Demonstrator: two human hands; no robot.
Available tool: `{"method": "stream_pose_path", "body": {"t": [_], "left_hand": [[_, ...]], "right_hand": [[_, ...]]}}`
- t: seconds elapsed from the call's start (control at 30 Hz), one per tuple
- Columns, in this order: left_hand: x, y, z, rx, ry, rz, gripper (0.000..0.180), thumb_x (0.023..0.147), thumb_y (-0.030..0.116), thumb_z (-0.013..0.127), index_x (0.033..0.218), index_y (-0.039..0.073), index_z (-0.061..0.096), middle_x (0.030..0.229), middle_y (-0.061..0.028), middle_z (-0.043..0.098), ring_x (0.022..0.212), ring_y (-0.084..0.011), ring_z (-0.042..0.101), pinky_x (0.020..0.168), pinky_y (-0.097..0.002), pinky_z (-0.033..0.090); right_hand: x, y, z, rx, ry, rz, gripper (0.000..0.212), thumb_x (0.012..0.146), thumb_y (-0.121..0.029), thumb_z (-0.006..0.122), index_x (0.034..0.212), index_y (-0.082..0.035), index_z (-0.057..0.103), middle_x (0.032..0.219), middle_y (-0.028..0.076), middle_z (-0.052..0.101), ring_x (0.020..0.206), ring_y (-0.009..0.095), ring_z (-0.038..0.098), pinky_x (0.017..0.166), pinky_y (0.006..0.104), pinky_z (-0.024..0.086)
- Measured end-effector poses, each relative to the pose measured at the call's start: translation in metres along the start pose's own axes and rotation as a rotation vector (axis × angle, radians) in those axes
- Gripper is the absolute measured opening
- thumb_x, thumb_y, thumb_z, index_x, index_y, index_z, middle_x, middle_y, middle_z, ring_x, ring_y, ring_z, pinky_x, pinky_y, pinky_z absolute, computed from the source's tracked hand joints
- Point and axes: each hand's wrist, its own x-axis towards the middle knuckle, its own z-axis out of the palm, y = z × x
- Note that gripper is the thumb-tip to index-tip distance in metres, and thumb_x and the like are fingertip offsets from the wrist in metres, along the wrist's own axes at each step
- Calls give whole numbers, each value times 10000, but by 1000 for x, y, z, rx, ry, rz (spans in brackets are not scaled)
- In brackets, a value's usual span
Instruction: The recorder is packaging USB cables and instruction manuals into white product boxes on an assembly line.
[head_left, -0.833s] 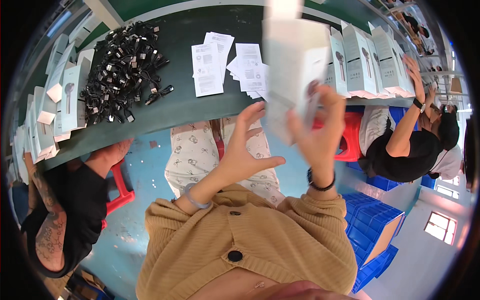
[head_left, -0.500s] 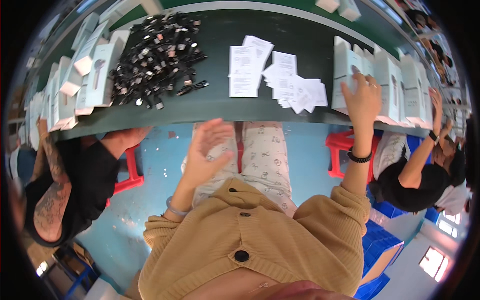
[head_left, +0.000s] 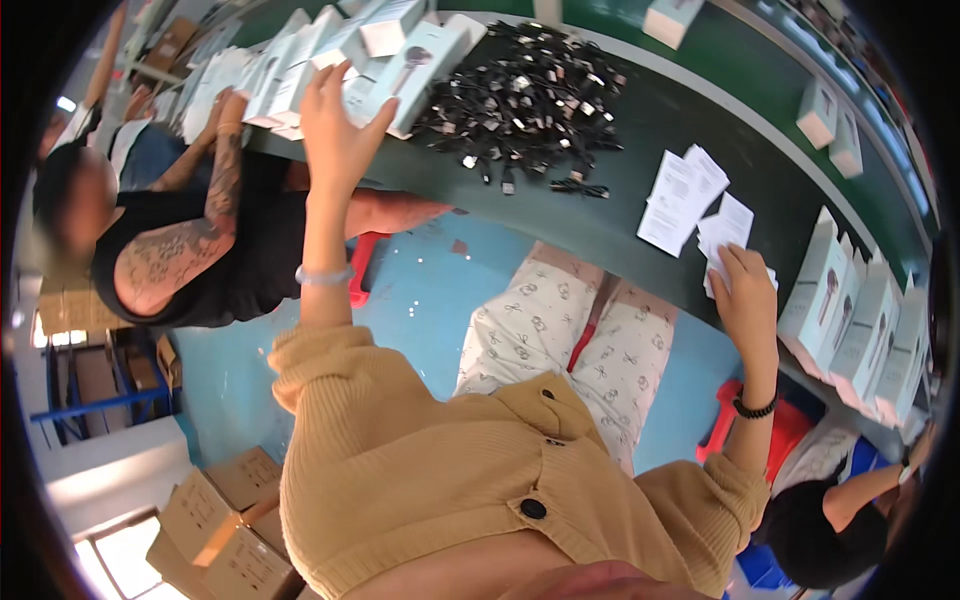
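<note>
My left hand [head_left: 340,135] is raised at the near edge of the row of white boxes on the left, fingers and thumb apart and holding nothing. Just beyond it leans a white box with a dark product picture [head_left: 418,65]; whether my fingertips touch any box I cannot tell. My right hand [head_left: 748,305] rests over the right-hand pile of printed leaflets [head_left: 733,222], its fingers stretched onto the paper and partly covering it. Beside that pile lies a second stack of white leaflets [head_left: 672,205].
A heap of black cables [head_left: 535,95] fills the back of the dark green table [head_left: 600,225]. More white boxes [head_left: 850,320] stand at the right end. Co-workers sit on both sides, one with a tattooed arm [head_left: 170,255] close on my left. Cardboard boxes [head_left: 225,520] lie lower left.
The view has turned to the left. My left hand has moved from above my lap up to the left boxes. My right hand has left the right-hand boxes and come onto the leaflets.
</note>
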Motion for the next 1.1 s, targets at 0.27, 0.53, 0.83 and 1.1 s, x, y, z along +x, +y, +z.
{"method": "stream_pose_path", "body": {"t": [0.27,0.53,0.83,1.1], "left_hand": [[7,-13,45,158,-476,-129,873,709,579,685,1308,4,417,1059,-213,619,964,-369,617,775,-449,506],[-19,-27,19,-220,-275,-346,1001,605,381,855,1299,-124,340,1229,-269,489,1134,-347,502,962,-402,403],[-108,34,-31,-1448,-344,-1063,660,982,526,293,1441,52,270,1374,-102,451,1224,-269,488,1032,-385,380],[-137,171,-19,-1389,-925,-613,662,720,422,792,1154,-4,531,990,-51,592,854,-115,569,710,-268,481]], "right_hand": [[-2,5,-5,117,26,43,163,845,-87,599,974,1,645,944,159,663,904,338,617,815,378,491],[-15,16,5,43,82,-117,257,744,-68,634,990,5,632,1075,166,614,1004,333,584,858,397,482],[-6,23,-18,32,677,110,82,828,-43,610,899,-72,580,671,104,605,542,274,586,457,339,435],[-43,-2,-99,669,695,290,175,885,-57,624,1046,1,662,806,54,671,669,95,636,556,208,472]]}}
